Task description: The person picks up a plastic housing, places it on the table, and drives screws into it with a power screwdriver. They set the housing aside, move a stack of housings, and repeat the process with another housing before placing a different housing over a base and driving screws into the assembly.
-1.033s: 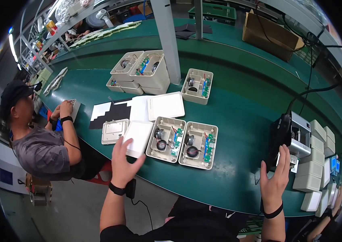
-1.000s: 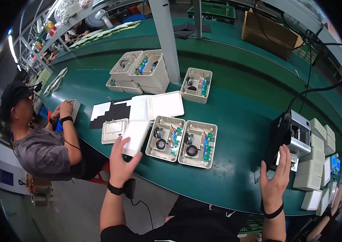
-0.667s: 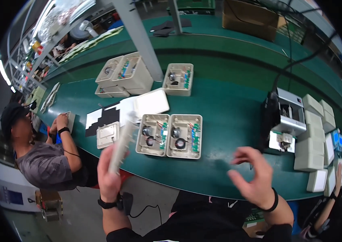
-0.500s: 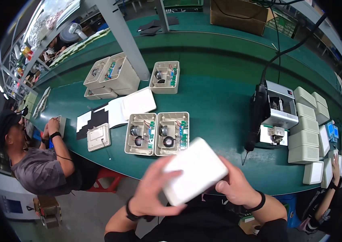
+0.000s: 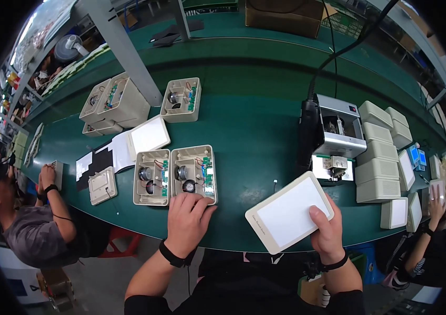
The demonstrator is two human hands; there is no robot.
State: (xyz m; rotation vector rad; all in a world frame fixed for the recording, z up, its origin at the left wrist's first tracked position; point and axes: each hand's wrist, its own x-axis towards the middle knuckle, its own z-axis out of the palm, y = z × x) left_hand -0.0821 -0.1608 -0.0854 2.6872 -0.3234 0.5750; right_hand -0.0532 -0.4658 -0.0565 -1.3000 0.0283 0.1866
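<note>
My right hand (image 5: 329,231) grips a cream cover with a white face panel (image 5: 289,211), thumb on the panel, fingers behind. It is held tilted over the table's near edge. A short lead with a small white plug (image 5: 275,181) shows just beyond the cover. My left hand (image 5: 187,223) has its fingers curled over the near wall of an open cream housing (image 5: 211,197). Inside that housing are a round speaker, a second dark round part, a green circuit board and thin wires. A matching open housing (image 5: 137,181) stands against its left side.
A black electric screwdriver (image 5: 310,131) hangs before a silver screw feeder (image 5: 341,142). Finished cream units (image 5: 378,170) stack at right. At left lie a loose cover (image 5: 102,186), white and black sheets (image 5: 97,165) and more housings (image 5: 128,107). People sit at both sides.
The cover went from between both hands to my right hand alone, moving right. My left hand let go of it and reached to the right open housing. The view shifted rightward.
</note>
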